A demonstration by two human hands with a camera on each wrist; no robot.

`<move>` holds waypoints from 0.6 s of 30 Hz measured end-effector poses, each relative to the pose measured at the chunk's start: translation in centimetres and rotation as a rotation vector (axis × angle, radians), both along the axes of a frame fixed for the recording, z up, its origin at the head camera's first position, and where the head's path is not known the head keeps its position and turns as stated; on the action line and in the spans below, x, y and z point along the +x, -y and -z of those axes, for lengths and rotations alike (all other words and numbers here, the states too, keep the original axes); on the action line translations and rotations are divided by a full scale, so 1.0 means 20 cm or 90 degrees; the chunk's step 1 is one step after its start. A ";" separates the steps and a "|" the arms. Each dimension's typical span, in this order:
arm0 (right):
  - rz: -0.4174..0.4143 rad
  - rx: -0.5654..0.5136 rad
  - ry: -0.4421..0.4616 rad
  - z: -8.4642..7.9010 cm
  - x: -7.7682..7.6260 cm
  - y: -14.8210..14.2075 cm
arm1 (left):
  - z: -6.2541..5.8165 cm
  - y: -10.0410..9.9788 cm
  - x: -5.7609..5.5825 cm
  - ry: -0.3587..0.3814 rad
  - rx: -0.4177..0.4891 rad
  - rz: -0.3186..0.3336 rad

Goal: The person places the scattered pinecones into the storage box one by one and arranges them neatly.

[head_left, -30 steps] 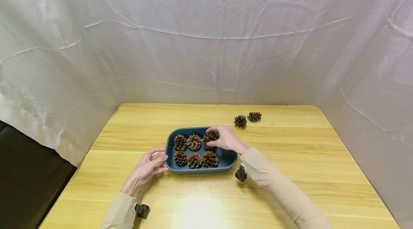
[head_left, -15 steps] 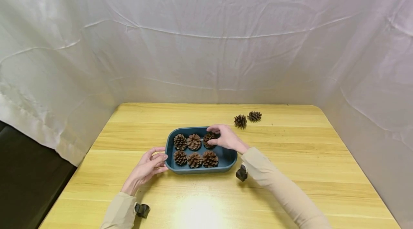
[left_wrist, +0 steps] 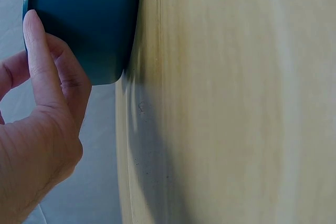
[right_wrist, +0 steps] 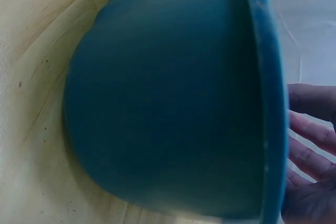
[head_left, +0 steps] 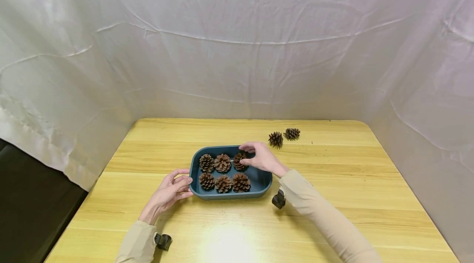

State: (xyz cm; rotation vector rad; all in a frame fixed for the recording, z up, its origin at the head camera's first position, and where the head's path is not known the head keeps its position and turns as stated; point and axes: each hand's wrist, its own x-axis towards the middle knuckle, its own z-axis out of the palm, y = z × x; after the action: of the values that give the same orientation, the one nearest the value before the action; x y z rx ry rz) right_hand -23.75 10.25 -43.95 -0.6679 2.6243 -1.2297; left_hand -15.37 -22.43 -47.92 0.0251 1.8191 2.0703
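Observation:
A blue plastic tray point(head_left: 261, 180) sits on the table with several brown pine cones in two rows. At its left end my left hand point(head_left: 170, 192) holds the tray, thumb at the rim and fingers against the outer wall; the left wrist view shows this hand point(left_wrist: 50, 103) too. My right hand point(head_left: 262, 160) is over the back right of the tray. Its thumb and fingers are spread loosely about a pine cone point(head_left: 240, 161), which they partly cover. In the right wrist view, the tray wall point(right_wrist: 168, 103) hides most of the hand's work; some fingers point(right_wrist: 312, 158) show beyond the rim.
Two darker pine cones, one spiky point(head_left: 275, 139) and one lying on its side point(head_left: 292, 133), are on the wooden table point(head_left: 352, 197) behind the tray to the right. Pale cloth point(head_left: 237, 69) hangs around the table.
My right hand has shifted slightly right and back from the rear right pine cone, which stays in place. My left hand and the tray have not moved.

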 end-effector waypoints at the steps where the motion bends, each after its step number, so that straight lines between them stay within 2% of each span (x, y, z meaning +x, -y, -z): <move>1: 0.001 -0.003 -0.001 0.00 0.00 0.00 | 0.00 0.00 0.00 -0.002 0.000 0.004; 7: 0.008 -0.027 -0.012 0.00 0.00 -0.01 | 0.01 0.00 -0.01 0.000 0.000 0.000; 18: 0.054 -0.106 -0.049 0.00 0.01 -0.06 | 0.00 -0.01 -0.01 0.012 -0.006 -0.007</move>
State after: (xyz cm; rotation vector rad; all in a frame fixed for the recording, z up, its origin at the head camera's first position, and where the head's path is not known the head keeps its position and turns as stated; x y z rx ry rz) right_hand -23.53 11.53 -43.86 -0.6491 2.6575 -1.4893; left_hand -15.48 -22.32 -48.00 -0.0075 1.8216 2.0618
